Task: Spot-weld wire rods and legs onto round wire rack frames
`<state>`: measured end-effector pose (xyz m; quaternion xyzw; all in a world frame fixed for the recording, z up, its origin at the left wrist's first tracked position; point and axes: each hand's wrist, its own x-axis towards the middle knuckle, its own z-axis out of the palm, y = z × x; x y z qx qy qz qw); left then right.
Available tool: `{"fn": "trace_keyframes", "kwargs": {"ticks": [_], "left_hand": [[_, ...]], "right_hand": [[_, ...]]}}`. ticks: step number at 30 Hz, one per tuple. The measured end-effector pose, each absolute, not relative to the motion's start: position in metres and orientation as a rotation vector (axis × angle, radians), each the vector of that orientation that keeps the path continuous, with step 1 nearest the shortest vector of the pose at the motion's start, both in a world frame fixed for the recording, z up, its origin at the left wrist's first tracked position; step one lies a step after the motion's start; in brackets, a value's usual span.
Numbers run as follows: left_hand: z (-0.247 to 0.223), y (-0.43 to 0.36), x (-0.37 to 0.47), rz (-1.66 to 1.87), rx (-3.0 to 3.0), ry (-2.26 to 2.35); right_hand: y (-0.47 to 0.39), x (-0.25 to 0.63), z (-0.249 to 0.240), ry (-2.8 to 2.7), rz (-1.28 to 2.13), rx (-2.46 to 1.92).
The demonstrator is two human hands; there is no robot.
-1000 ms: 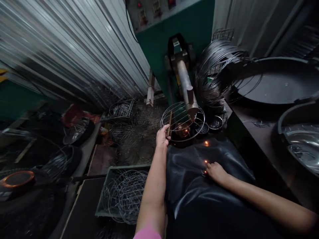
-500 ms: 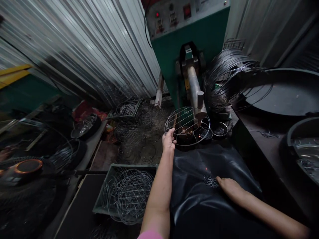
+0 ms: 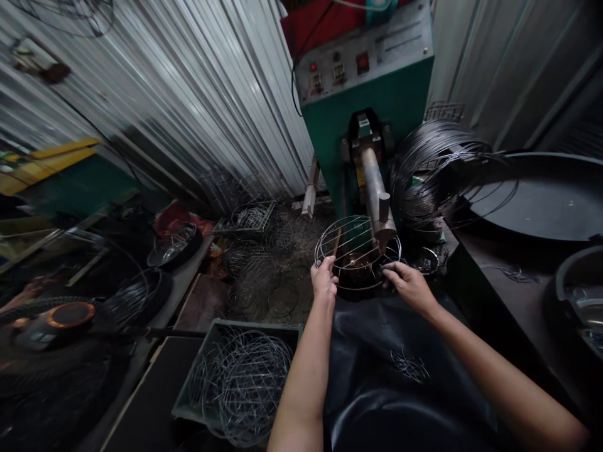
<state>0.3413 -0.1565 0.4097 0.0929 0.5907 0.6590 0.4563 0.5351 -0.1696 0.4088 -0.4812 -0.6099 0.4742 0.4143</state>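
A round wire rack (image 3: 348, 250), made of two rings with parallel bars across the upper one, sits under the head of a spot welder (image 3: 384, 223). My left hand (image 3: 325, 276) is closed around its left front rim. At the right front of the rack, the fingers of my right hand (image 3: 406, 282) are pinched on what looks like a short wire piece, mostly hidden by the fingertips. Below the hands, a small pile of short wires (image 3: 409, 365) lies on a black sheet (image 3: 362, 351) over my lap. A copper-coloured lower part (image 3: 355, 262) of the welder shows through the rack.
A green crate (image 3: 188, 383) of wire racks stands at the lower left. More wire pieces (image 3: 259, 263) cover the floor behind it. To the right are a wire coil (image 3: 438, 150), a large dark pan (image 3: 541, 207) and a small bowl (image 3: 426, 258). Another person's hand (image 3: 26, 292) shows far left.
My right hand has moved up and forward from the wire pile on the black sheet to the rack's right front. My left hand keeps its hold on the rack. The camera view has tilted upward.
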Motion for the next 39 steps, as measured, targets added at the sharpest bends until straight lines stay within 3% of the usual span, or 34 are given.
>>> {"fn": "trace_keyframes", "kwargs": {"ticks": [21,39], "left_hand": [[0.411,-0.152,0.353,1.670,0.288,1.495],[0.413,-0.144,0.361,1.675,0.239,1.435]], "right_hand": [[-0.157,0.540,0.404,-1.462,1.284,-1.214],[-0.151,0.542,0.410,-1.561,0.987,-1.280]]}}
